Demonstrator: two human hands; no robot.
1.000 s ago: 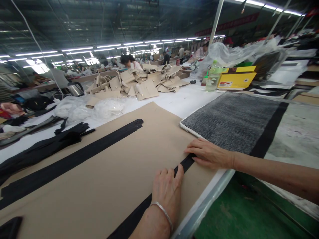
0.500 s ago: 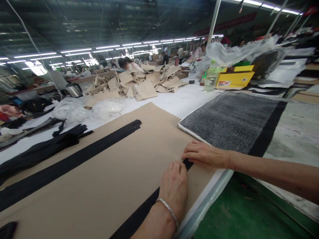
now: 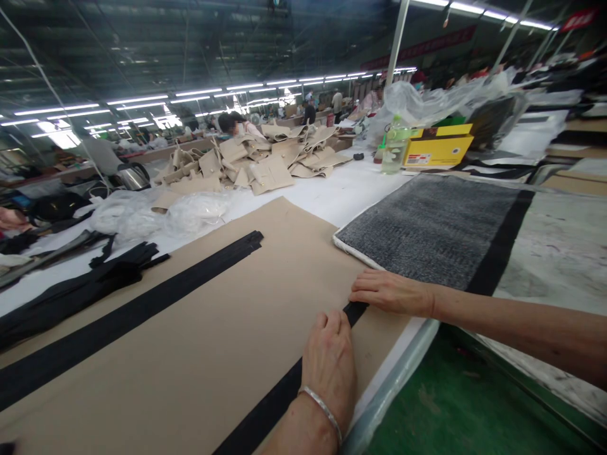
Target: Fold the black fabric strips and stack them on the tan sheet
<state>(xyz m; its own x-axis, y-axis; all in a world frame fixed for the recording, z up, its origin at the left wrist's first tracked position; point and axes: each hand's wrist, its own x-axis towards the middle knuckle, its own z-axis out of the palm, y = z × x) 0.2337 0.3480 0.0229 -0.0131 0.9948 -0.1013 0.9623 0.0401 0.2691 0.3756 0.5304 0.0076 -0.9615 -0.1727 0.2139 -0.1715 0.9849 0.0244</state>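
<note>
A large tan sheet (image 3: pixel 203 328) lies on the white table, with a long black strip (image 3: pixel 137 316) across its left part. A second black strip (image 3: pixel 265 411) runs along the sheet's right side, beneath my hands. My left hand (image 3: pixel 329 357), with a silver bangle at the wrist, rests on this strip with its fingers bent and close together. Just beyond it, my right hand (image 3: pixel 391 292) has its fingers pressed together at the strip's far end. Short black piece shows between the two hands. Both sets of fingertips are partly hidden.
A dark grey textured mat (image 3: pixel 427 221) borders the sheet at the right. Farther back are tan cut pieces (image 3: pixel 270 170), a yellow box (image 3: pixel 439 148), a bottle (image 3: pixel 394 148) and clear plastic (image 3: pixel 190 212). Black strips (image 3: pixel 80 281) lie bunched at left. Other people are in the background.
The view has shifted slightly, moving the surroundings a little left. A bit more of the black strip shows between my hands, which stay at nearly the same spot.
</note>
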